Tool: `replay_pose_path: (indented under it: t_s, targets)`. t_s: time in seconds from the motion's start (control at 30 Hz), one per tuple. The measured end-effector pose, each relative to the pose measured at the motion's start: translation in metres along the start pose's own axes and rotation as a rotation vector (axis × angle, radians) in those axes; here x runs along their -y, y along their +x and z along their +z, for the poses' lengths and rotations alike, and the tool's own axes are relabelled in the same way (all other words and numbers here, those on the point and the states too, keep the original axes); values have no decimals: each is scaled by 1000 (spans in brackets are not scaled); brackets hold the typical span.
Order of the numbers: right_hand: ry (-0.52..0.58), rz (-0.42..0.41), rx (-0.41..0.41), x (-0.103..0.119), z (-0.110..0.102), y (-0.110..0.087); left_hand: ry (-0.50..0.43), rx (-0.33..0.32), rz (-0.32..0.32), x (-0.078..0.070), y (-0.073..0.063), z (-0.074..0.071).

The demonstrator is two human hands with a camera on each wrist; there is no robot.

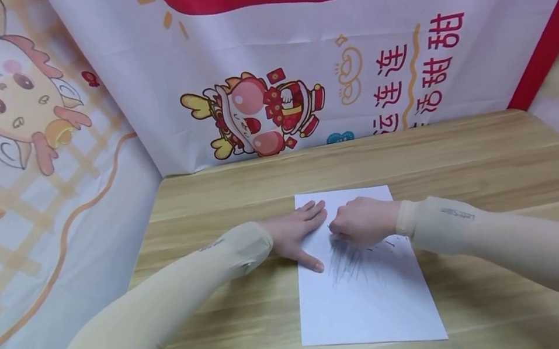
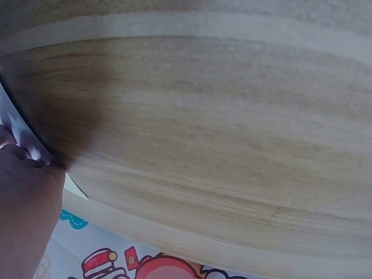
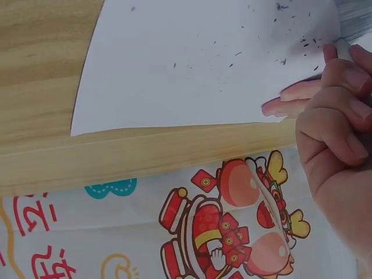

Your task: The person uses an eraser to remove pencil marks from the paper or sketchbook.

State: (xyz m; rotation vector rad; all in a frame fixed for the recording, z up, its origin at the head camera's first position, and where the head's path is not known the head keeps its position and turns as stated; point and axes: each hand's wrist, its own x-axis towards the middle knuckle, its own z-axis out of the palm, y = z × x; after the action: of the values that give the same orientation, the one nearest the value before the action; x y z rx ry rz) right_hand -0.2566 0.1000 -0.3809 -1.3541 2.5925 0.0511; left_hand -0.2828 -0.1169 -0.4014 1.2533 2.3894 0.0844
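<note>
A white sheet of paper (image 1: 366, 310) lies on the table, with a grey pencil smear (image 1: 349, 262) in its upper middle and dark crumbs (image 3: 285, 61) scattered to the right of it. My left hand (image 1: 298, 234) rests on the paper's left edge, fingers spread and straight. At the top of the smear, my right hand (image 1: 365, 221) pinches a small pale eraser (image 3: 344, 49); its fingers are curled and cover most of it. In the left wrist view, only part of the left hand (image 2: 26, 203) shows at the edge.
The wooden table (image 1: 225, 323) reaches back to a white cloth (image 1: 137, 57) printed with a red cartoon figure. Another patterned cloth (image 1: 6, 193) hangs on the left side. Pale sleeves cover both arms.
</note>
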Motion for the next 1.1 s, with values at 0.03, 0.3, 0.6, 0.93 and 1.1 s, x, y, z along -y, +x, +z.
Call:
replay_pose_path:
  t_s: [0.03, 0.3, 0.6, 0.93, 1.1]
  targets:
    - [0, -5, -2, 0, 1, -4, 4, -2, 2, -1, 1, 0]
    - [8, 20, 30, -1, 2, -33, 27, 12, -7, -2, 4, -1]
    - [45, 16, 31, -8, 9, -54, 28, 19, -20, 0, 4, 3]
    - [33, 47, 57, -6, 5, -68, 8, 11, -29, 0, 4, -1]
    - [45, 19, 12, -2, -5, -47, 17, 10, -11, 1, 3, 1]
